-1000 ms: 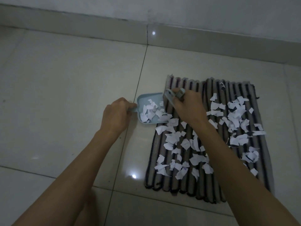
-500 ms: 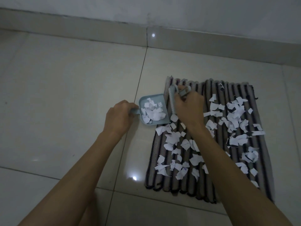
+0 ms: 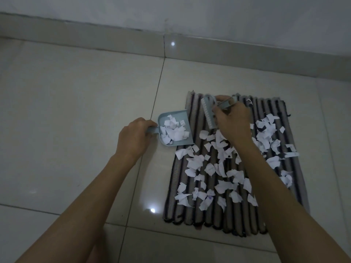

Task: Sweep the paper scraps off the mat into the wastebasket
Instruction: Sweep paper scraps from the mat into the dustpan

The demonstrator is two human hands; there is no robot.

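A striped grey and black mat (image 3: 191, 211) lies on the tiled floor, strewn with several white paper scraps (image 3: 209, 169). My left hand (image 3: 133, 137) grips the handle of a small light-blue dustpan (image 3: 183, 114), which sits at the mat's left edge with scraps inside. My right hand (image 3: 232, 120) holds a small light-blue brush (image 3: 208, 114) over the mat's upper part, to the right of the dustpan and apart from it. The wastebasket is not in view.
Pale glossy floor tiles (image 3: 76, 111) surround the mat. A skirting board (image 3: 114, 44) and grey wall run along the far side, a little beyond the mat's top edge.
The brush has moved right and up, away from the dustpan's mouth. The dustpan holds more scraps gathered inside and has stayed at the mat's left edge.
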